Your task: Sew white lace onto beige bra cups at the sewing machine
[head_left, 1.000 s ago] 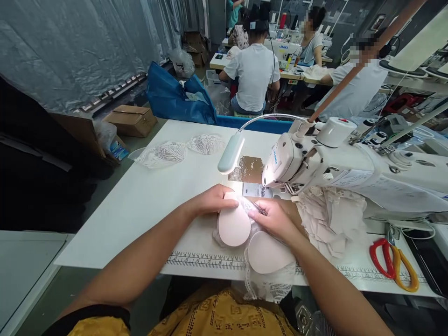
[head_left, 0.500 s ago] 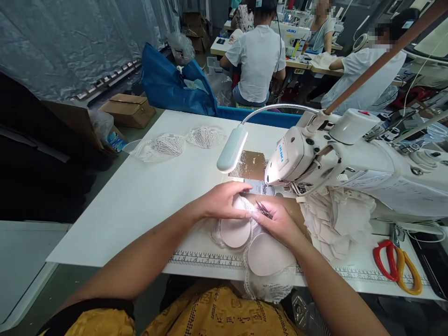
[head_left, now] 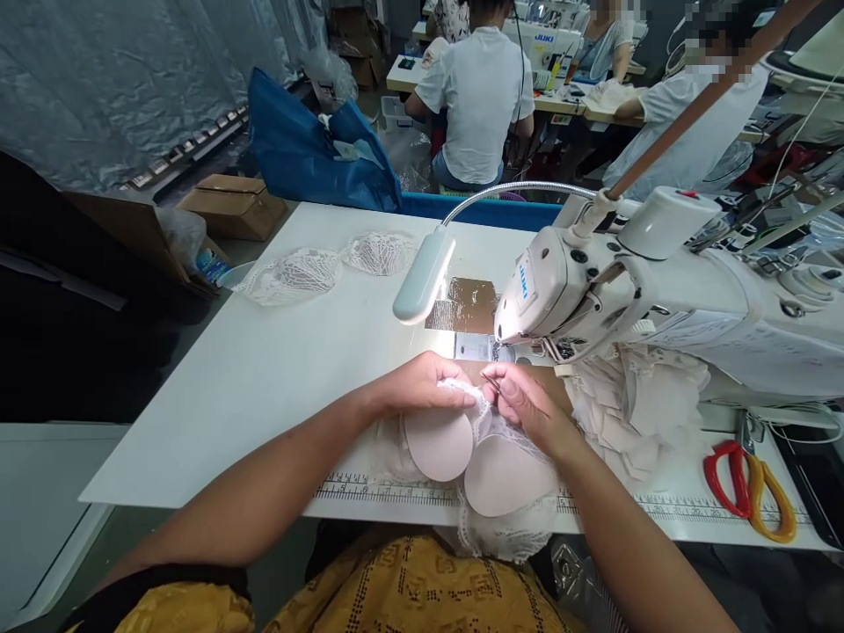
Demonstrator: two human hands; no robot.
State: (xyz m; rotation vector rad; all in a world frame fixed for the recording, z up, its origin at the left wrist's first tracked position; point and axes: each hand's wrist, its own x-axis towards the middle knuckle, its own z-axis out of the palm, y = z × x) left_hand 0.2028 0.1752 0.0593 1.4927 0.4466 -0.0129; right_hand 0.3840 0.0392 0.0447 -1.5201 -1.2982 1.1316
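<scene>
A pale pink bra (head_left: 440, 444) with two smooth cups and white lace edging lies at the table's front edge. Part of its lace hangs over that edge. My left hand (head_left: 432, 385) pinches the lace at the top of the left cup, thumb in front. In the closed fingers of my right hand (head_left: 524, 404) are small metal thread snips (head_left: 490, 381), mostly hidden, with their thin tips pointing up and left. Those tips are beside the lace; whether they touch it I cannot tell. Both hands are just in front of the sewing machine's needle area.
A white sewing machine (head_left: 580, 281) stands at the right, with a lamp (head_left: 422, 277) over the table (head_left: 264, 404). Stacked pale fabric pieces (head_left: 626, 413) lie under its arm. Red-and-yellow-handled scissors (head_left: 752, 488) rest at right. Lace cups (head_left: 296, 274) lie at back left. Co-workers sit beyond.
My right hand has drawn slightly apart from my left and turned, so the snips show less. The left hand still pinches the lace. The whole view has shifted a little.
</scene>
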